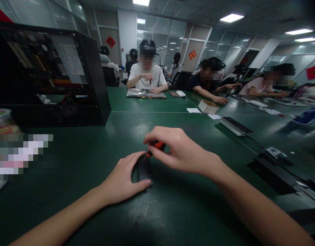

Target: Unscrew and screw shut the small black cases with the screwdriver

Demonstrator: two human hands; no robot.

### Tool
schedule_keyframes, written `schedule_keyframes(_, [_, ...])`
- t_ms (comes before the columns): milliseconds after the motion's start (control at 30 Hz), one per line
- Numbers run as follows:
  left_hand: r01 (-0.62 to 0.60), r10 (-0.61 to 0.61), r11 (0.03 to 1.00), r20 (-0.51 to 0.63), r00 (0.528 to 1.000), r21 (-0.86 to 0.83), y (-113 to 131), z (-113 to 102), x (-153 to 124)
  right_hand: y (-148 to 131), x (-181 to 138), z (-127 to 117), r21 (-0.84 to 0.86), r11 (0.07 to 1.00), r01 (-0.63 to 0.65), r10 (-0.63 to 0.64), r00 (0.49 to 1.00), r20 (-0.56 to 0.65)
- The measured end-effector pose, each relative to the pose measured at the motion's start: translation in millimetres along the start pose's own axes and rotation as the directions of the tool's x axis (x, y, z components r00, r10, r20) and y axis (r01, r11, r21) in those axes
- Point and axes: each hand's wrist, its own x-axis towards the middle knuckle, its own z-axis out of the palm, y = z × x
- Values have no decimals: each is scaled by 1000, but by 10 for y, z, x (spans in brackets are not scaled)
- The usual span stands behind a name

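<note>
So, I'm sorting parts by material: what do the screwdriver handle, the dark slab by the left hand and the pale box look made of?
Screwdriver handle: probably plastic, perhaps partly rubber, fairly smooth, with orange and black sections.
Dark slab: metal or plastic; its smooth, satin face leaves that open.
Pale box: likely cardboard, matte, with thin flat walls.

- My left hand (121, 177) covers the left edge and some corners of the dark flat piece (145, 169).
- Fingers of my right hand (178, 147) hide part of the screwdriver (160, 146); its tip is too thin for me to say if it touches.
- Both my forearms are cut by the lower border.
- The black computer case (96, 78) and the tub (3, 119) are cut at the left.
- The blue item (308, 116) at far right is blurred.
- Small parts on the opposite worker's board (147, 94) I cannot distinguish.
</note>
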Motion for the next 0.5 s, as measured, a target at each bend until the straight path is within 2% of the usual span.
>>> schedule_keyframes(233, [-21,21,1000,-32,999,-4,-39,20,-20,8,-2,11,15,1000,12,-12,1000,0])
schedule_keyframes(500, [-3,3,1000,-16,1000,15,-42,18,-12,15,-8,16,22,999,24,-24,1000,2])
